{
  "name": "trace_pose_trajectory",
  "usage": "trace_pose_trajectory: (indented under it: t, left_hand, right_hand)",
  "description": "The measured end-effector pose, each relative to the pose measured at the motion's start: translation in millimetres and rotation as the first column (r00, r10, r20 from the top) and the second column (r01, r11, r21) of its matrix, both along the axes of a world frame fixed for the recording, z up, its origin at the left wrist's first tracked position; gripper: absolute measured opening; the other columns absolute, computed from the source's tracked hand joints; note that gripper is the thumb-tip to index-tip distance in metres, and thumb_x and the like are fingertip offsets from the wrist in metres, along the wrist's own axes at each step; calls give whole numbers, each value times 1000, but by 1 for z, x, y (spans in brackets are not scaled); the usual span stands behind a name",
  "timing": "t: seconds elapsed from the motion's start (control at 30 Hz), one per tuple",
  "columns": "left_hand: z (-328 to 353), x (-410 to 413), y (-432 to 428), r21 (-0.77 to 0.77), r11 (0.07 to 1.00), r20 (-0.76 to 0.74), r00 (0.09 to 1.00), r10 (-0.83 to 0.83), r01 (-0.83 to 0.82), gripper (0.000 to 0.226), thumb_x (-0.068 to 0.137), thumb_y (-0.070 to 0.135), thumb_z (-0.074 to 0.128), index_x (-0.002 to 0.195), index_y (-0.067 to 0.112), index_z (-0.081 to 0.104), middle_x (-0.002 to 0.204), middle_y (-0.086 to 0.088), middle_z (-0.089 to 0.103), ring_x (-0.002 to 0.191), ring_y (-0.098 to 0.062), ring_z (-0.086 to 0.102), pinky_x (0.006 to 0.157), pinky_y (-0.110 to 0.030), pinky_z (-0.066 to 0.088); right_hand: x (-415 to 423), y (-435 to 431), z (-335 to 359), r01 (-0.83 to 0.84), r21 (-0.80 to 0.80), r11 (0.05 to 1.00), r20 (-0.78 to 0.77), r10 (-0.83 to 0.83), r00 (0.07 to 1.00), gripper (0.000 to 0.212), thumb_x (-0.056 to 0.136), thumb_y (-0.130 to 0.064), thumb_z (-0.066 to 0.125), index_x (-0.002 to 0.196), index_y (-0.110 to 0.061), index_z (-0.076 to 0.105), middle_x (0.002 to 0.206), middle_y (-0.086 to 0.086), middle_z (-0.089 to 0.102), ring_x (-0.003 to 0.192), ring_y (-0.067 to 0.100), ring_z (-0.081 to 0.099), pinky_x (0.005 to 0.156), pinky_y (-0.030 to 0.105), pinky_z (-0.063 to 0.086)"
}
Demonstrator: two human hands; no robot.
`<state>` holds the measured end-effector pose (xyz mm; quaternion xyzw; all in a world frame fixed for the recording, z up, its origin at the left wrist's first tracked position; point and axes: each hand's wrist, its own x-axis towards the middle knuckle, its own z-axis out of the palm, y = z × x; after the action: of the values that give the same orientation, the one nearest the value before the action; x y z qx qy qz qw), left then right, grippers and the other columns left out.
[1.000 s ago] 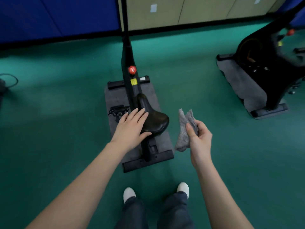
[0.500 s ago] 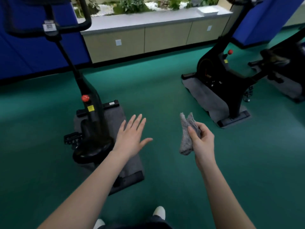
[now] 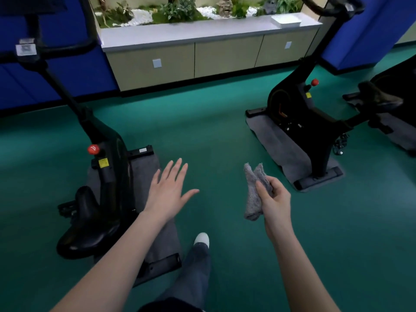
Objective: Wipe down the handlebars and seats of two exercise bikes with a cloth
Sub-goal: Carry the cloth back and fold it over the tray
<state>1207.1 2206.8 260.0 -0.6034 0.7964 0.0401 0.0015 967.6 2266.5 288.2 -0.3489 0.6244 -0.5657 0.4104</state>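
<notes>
A black exercise bike stands at the left, its seat (image 3: 90, 224) low at the lower left and its handlebar (image 3: 54, 49) at the top left. My left hand (image 3: 168, 192) hovers open to the right of that bike, fingers spread, touching nothing. My right hand (image 3: 273, 200) is shut on a folded grey cloth (image 3: 254, 192) held upright in mid-air. A second black bike (image 3: 315, 122) stands at the right, its seat (image 3: 378, 95) pointing right and its handlebar (image 3: 331, 6) at the top edge.
Each bike rests on a grey mat (image 3: 279, 143) on the green floor (image 3: 213, 131). A beige cabinet (image 3: 202, 57) with plants on top runs along the back wall. Blue panels (image 3: 360, 30) flank it. A third bike's base (image 3: 400, 136) shows at the far right. My shoe (image 3: 202, 239) steps forward.
My left hand has come off the left bike's seat and now hangs open in the air. The view has swung up and to the right, bringing the second bike closer.
</notes>
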Motion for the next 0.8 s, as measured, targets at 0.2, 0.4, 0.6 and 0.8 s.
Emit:
trace_pose_trajectory:
  t: [0.2,0.4,0.6,0.8]
  left_hand:
    - [-23,-27,-101,38,997,-18,998,63,-62,80,87,68,23,150,21,5,159,2,-3,145,-17,-3,117,-43,8]
    - [-14,-51,-207,53,995,-24,996,81,-79,80,87,68,22,150,21,5,159,1,-4,145,-17,-5,118,-42,8]
    - [-5,-100,-304,42,998,-6,999,54,-54,80,87,69,18,150,21,6,159,1,-4,145,-18,-4,118,-42,8]
    - [-5,-160,-405,30,995,-7,995,95,-95,80,86,69,19,150,21,8,159,1,-1,145,-18,-2,118,-43,9]
  right_hand:
    - [-17,-116,-6,-13,-1,1000,34,13,999,14,91,-6,59,91,-19,66,78,-9,69,74,7,63,70,26,51]
    - [-47,-221,6,-18,-25,1000,42,19,999,14,90,-7,60,89,-19,66,75,-10,69,70,3,63,61,17,50]
    - [-106,-310,6,20,-11,1000,-4,-20,1000,14,91,-8,59,90,-21,66,79,-6,68,74,7,62,67,24,49]
    - [-175,-420,-12,-14,-6,1000,-42,14,999,11,92,-9,59,91,-19,64,82,1,65,77,14,58,70,33,46]
